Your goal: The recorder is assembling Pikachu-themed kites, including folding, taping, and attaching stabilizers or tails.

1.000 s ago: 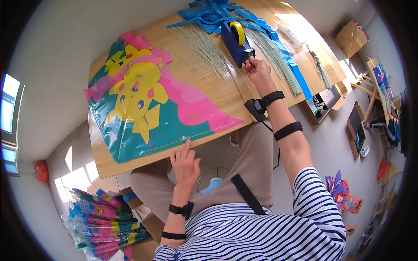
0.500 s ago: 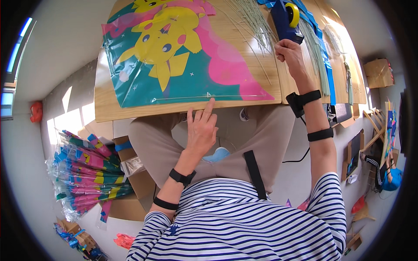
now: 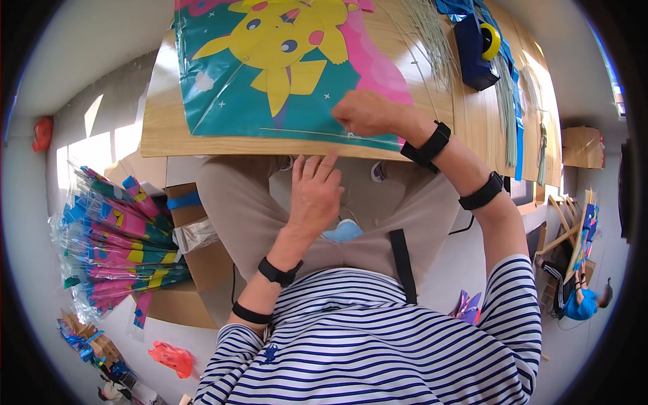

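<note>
A printed plastic sheet [image 3: 236, 115], green and pink with a yellow cartoon character, lies spread at the table's near edge. Along its near border runs a thin pale stick [image 3: 290, 131]. My right hand [image 3: 368, 113] is closed over the sheet's near right part, just above the stick; anything pinched in its fingertips is too small or hidden to make out. Just off the table's edge is my left hand [image 3: 314, 192], back upward, fingers extended and somewhat apart, with nothing visible in it.
A dark blue tape dispenser [image 3: 472, 64] with a yellow-cored roll stands at the right of the table [image 3: 162, 111]. Thin sticks [image 3: 432, 50] lie beside it. Folded printed sheets [image 3: 128, 243] pile over a cardboard box [image 3: 185, 304] at left. Another person [image 3: 586, 302] works far right.
My right hand has moved from the tape dispenser left and nearer, over the sheet's near border. My left fingertip has come off the sheet's edge. The view has shifted slightly.
</note>
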The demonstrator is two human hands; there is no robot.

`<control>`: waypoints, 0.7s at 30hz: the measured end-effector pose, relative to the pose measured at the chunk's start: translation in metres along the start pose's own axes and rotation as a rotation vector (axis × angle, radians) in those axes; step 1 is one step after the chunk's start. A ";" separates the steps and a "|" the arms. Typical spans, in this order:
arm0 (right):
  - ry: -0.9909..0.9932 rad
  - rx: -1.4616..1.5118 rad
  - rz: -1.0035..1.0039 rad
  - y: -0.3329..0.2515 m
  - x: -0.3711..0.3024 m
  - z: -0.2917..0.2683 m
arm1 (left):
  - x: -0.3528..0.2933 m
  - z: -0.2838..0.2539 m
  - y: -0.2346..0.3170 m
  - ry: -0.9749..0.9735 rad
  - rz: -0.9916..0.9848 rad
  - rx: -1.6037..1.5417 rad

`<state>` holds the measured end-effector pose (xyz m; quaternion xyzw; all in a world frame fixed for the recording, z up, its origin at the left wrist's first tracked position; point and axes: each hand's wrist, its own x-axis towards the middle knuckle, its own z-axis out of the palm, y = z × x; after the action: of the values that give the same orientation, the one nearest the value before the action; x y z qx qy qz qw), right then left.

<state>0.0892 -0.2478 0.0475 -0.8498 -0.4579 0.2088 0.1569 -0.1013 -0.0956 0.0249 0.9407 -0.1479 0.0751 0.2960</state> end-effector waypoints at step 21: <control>-0.052 0.015 0.023 -0.005 0.007 0.004 | 0.020 0.007 -0.002 0.012 0.041 -0.045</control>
<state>0.0873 -0.2393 0.0451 -0.8480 -0.4505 0.2361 0.1491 -0.0818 -0.1031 0.0228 0.9301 -0.1671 0.0836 0.3163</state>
